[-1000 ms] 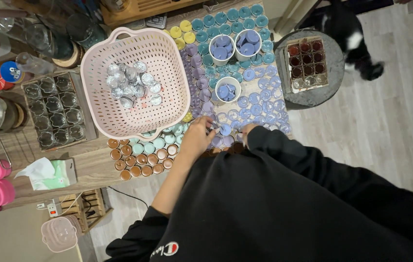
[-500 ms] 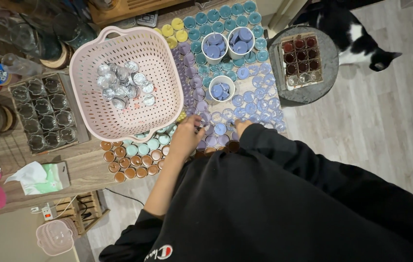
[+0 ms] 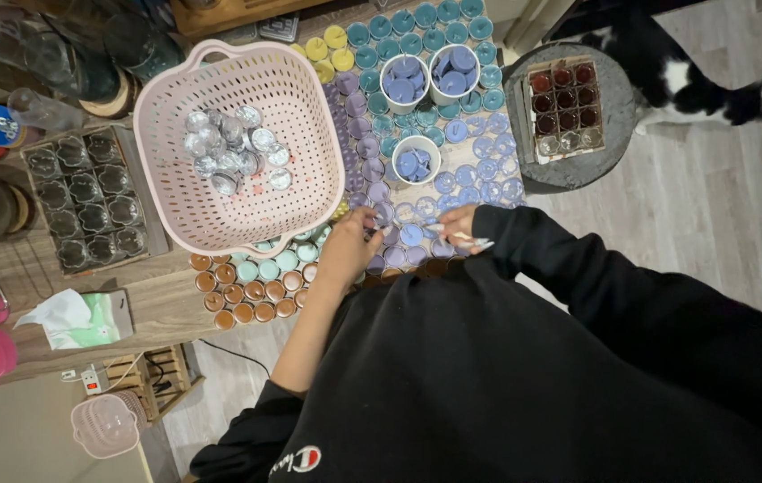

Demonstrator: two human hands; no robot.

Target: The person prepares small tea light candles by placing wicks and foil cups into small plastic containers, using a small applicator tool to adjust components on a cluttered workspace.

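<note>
My left hand (image 3: pixel 352 249) reaches over rows of small purple and blue candle cups (image 3: pixel 399 237) on the wooden table, its fingertips pinched on one small cup. My right hand (image 3: pixel 458 224) is just to the right, closed around a thin white tool (image 3: pixel 475 241) that points down over the same cups. Only a few cups separate the two hands. My black sleeve hides the right wrist.
A pink perforated basket (image 3: pixel 309 116) holding empty silver cups (image 3: pixel 233 156) sits to the left. White mugs of purple wax discs (image 3: pixel 403 82) stand behind. Brown candles (image 3: pixel 242 291), a jar tray (image 3: pixel 90 201), a stool with a candle box (image 3: pixel 567 107) and a cat (image 3: pixel 698 85) surround the table.
My right hand has come out from under the sleeve and lifted slightly with the white tool. The cat has walked right across the floor. My view has shifted a little.
</note>
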